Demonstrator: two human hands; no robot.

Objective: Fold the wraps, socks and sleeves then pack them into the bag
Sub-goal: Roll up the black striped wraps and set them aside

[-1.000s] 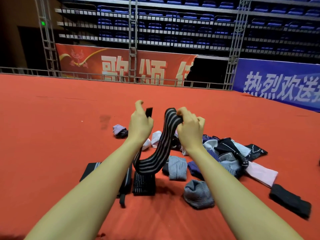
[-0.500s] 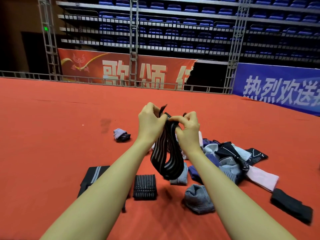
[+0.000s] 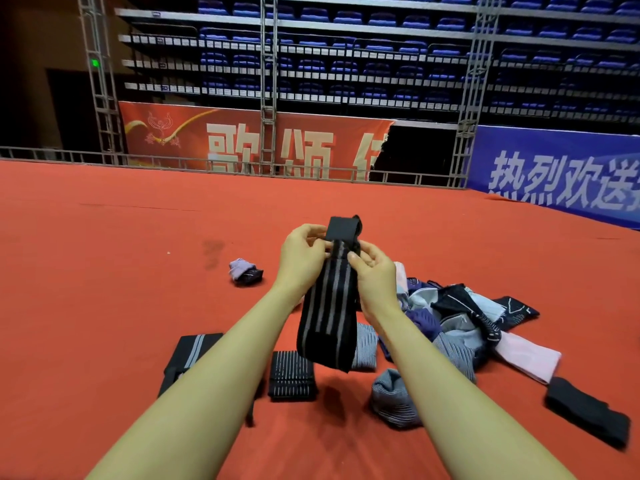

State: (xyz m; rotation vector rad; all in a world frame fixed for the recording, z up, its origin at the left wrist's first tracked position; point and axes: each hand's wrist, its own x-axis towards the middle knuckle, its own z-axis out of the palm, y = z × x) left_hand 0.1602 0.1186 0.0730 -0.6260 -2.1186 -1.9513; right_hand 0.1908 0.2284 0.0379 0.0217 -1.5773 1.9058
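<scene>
Red carpet (image 3: 104, 306) everywhere, and closest to the camera there's a rolled grey striped sock (image 3: 393, 398), a small folded black striped wrap (image 3: 292, 375) and a flat dark piece (image 3: 188, 355) half under the left forearm. A plain black folded bit (image 3: 587, 415) lies off to the right.

A bit further out is the unsorted pile (image 3: 460, 320), a mess of purple, pale blue, black and pink stuff, touching itself all over. No bag in view that I can see.

Above all that, the striped wrap (image 3: 329, 323) hangs doubled over in mid-air, clear of the carpet. The left hand (image 3: 303, 256) and right hand (image 3: 375, 271) both pinch it near the top, thumbs and fingertips closed on the fabric, with the plain black end tab (image 3: 341, 228) sticking up between them.

If I were doing this fold, I'd line up the two long edges first so the stripes match, keep the tab flat, then lay it down beside the finished black one and fold again rather than doing it floppy in the air.

A lone purple and black bundle (image 3: 244, 271) lies further back on the left.
</scene>
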